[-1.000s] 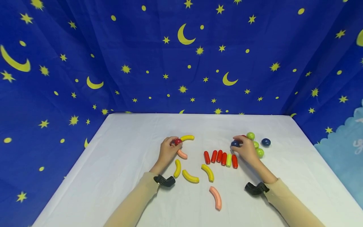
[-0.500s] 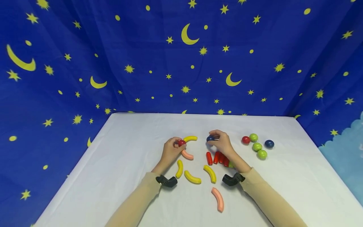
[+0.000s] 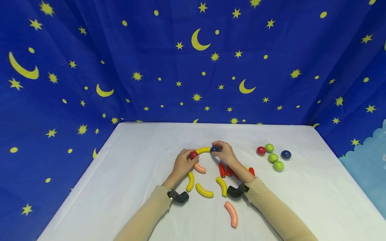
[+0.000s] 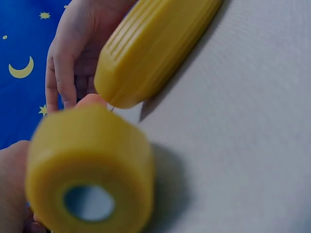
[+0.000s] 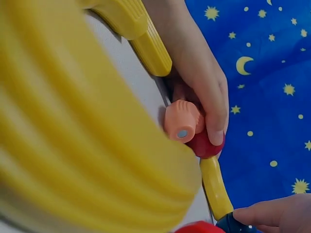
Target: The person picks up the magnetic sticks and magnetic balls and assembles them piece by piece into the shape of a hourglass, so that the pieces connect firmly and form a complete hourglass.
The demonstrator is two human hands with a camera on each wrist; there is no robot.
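Note:
My left hand (image 3: 182,164) grips a shiny red ball (image 3: 193,155) between thumb and fingers. From this ball a yellow curved bar (image 3: 203,150) runs right to a dark blue ball (image 3: 214,149), which my right hand (image 3: 226,155) pinches at the bar's far end. A pink curved bar (image 3: 200,168) extends down from the red ball, and its free end shows a round metal disc in the right wrist view. There the blue ball (image 5: 234,224) sits right at the end of the yellow bar (image 5: 215,188). Loose yellow bars (image 4: 92,141) loom close in the left wrist view.
Three yellow curved bars (image 3: 204,190) and another pink bar (image 3: 231,215) lie nearer me. Red short rods (image 3: 222,170) are partly hidden under my right forearm. Green balls (image 3: 278,166), a red ball (image 3: 261,151) and a blue ball (image 3: 285,154) rest at the right.
My right hand has carried the blue ball leftward from the ball group to the yellow bar's right end. My left hand keeps holding the red ball in nearly the same place.

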